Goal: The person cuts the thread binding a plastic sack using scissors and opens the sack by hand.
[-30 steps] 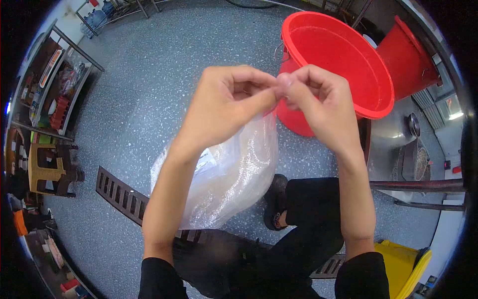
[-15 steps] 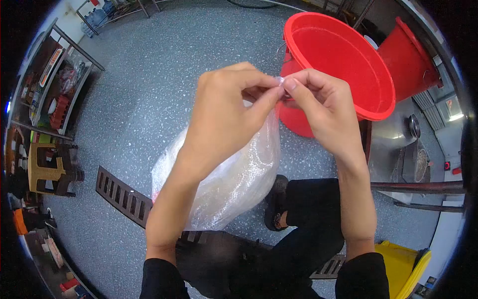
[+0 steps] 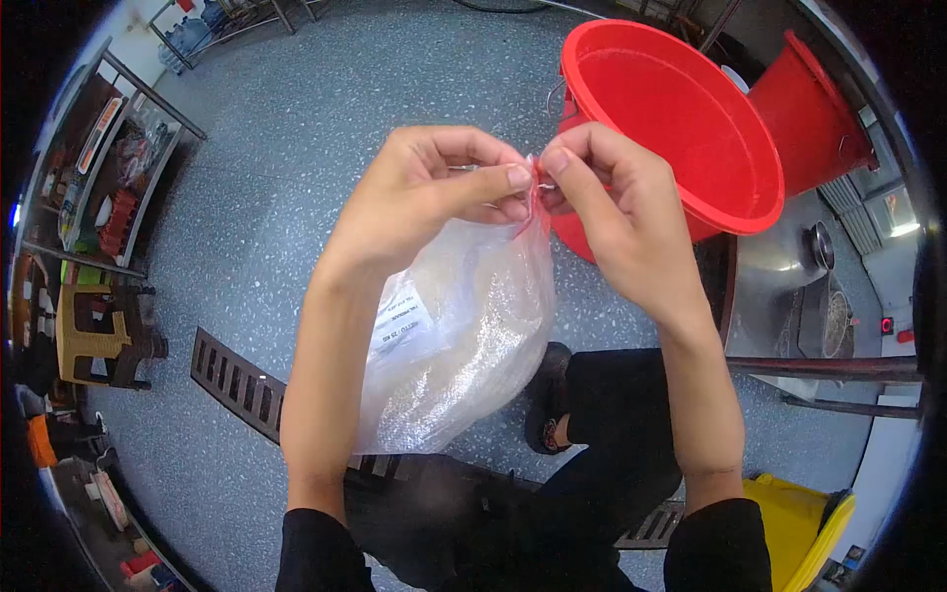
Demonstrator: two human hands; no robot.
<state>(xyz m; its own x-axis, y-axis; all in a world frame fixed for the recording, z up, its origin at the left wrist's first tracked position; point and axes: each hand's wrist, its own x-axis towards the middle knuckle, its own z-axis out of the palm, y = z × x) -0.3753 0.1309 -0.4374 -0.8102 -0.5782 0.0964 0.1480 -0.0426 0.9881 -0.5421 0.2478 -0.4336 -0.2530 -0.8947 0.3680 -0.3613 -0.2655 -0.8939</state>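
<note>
Sack below left grip and right grip, its top in the pinch of both.

Speckled grey-blue floor with a bulging, clear plastic sack near the middle.
A dark slotted grating runs across the floor, its near stretch partly hidden. Beyond the sack, to the right, stands a large red tub; a dark shoe rests just beside the sack's right edge. A tan plastic stool stands at far left.
</note>
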